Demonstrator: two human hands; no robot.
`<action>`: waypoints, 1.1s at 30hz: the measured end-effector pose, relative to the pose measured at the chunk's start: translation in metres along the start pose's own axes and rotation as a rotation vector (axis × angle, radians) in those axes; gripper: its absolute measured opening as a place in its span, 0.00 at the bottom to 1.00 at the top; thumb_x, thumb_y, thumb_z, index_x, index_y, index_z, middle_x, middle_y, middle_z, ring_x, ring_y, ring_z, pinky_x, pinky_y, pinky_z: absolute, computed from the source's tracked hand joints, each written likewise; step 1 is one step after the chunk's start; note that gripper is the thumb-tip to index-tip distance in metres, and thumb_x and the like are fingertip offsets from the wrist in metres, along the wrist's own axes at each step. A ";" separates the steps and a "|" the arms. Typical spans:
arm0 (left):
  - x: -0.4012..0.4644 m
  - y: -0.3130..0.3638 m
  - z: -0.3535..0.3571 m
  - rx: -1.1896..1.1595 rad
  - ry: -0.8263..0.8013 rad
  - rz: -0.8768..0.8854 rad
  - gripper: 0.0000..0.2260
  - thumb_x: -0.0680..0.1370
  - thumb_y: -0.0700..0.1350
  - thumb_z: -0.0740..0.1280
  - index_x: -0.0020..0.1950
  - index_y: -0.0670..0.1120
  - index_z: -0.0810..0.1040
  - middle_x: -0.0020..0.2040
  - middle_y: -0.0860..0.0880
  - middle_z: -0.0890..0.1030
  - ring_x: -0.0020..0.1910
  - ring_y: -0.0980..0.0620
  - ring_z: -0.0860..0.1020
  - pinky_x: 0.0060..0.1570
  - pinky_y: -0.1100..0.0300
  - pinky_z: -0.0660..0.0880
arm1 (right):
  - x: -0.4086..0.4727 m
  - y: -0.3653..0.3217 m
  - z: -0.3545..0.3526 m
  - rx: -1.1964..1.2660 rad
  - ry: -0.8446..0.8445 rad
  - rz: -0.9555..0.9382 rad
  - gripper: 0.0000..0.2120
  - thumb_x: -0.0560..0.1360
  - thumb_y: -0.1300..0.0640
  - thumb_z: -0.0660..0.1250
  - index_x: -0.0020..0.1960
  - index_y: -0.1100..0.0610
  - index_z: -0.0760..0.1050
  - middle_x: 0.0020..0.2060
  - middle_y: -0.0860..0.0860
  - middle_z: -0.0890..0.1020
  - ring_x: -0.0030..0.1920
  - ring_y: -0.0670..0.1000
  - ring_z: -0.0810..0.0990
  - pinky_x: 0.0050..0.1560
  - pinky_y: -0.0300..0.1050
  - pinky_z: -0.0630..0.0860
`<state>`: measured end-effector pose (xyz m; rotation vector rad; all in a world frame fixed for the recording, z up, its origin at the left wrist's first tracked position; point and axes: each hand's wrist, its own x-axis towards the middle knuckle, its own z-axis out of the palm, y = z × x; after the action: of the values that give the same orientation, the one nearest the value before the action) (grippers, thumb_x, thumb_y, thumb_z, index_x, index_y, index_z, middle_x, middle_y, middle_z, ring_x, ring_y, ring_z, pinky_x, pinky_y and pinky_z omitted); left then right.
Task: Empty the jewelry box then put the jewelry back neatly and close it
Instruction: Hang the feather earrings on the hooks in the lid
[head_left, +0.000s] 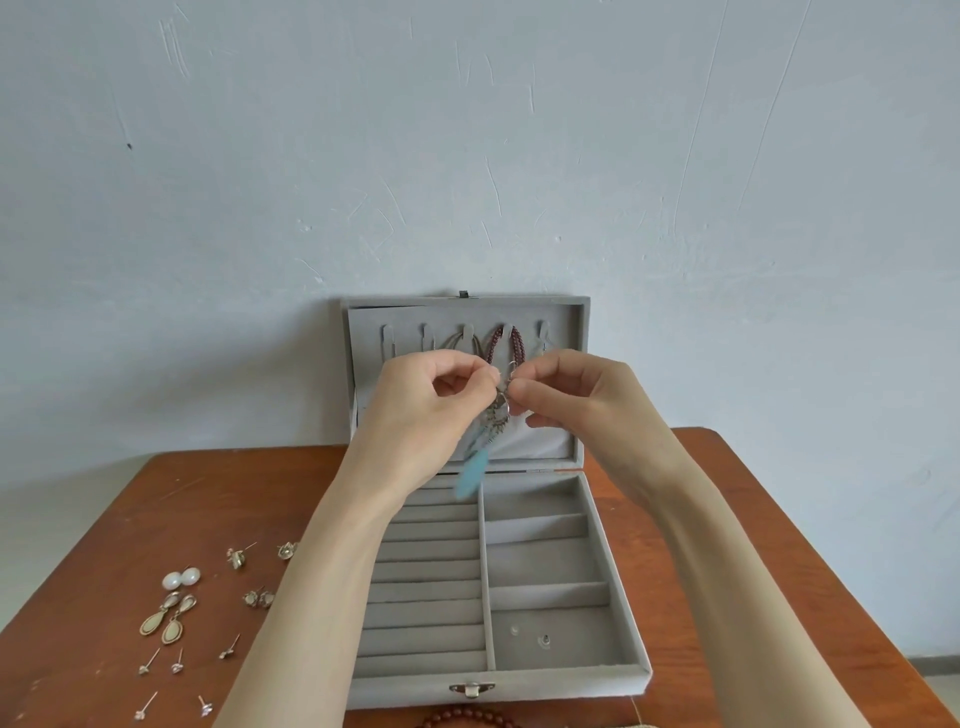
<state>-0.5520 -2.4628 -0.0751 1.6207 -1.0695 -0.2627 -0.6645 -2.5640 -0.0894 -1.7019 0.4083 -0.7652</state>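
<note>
Both hands pinch a feathered pendant in front of the open box lid.

The left hand (415, 410) and right hand (576, 400) are close together, fingertips clamped on the pendant (493, 415), whose blue feather (470, 475) hangs blurred over the box (618, 566). The grey box sits open on the table (156, 499), lid (579, 364) upright against the wall; a dark red necklace (511, 343) hangs on a lid hook. Earrings (174, 618) and studs (241, 556) lie on the table left of the box; brown beads (467, 719) lie at its front.
</note>
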 end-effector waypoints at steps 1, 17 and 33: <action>0.000 0.000 0.001 -0.001 0.000 0.006 0.09 0.75 0.43 0.67 0.35 0.51 0.79 0.24 0.63 0.75 0.27 0.67 0.72 0.30 0.78 0.66 | 0.000 0.000 0.001 -0.003 0.001 -0.011 0.04 0.73 0.63 0.68 0.40 0.57 0.79 0.33 0.50 0.81 0.37 0.45 0.79 0.41 0.38 0.76; 0.001 -0.035 0.020 0.885 -0.048 0.159 0.14 0.80 0.46 0.53 0.61 0.52 0.74 0.55 0.54 0.76 0.55 0.51 0.69 0.49 0.56 0.55 | 0.010 -0.016 -0.007 0.279 0.125 0.014 0.07 0.76 0.61 0.63 0.41 0.60 0.76 0.31 0.51 0.79 0.34 0.50 0.78 0.37 0.39 0.76; 0.006 -0.046 0.013 0.620 -0.101 0.094 0.09 0.77 0.45 0.65 0.55 0.49 0.80 0.52 0.52 0.79 0.54 0.52 0.74 0.57 0.54 0.64 | 0.045 -0.002 -0.009 -0.284 0.312 0.175 0.09 0.75 0.61 0.64 0.39 0.61 0.79 0.29 0.55 0.81 0.26 0.48 0.81 0.29 0.36 0.79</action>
<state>-0.5342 -2.4777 -0.1172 2.1096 -1.3881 0.0637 -0.6383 -2.5987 -0.0735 -1.7806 0.9067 -0.8767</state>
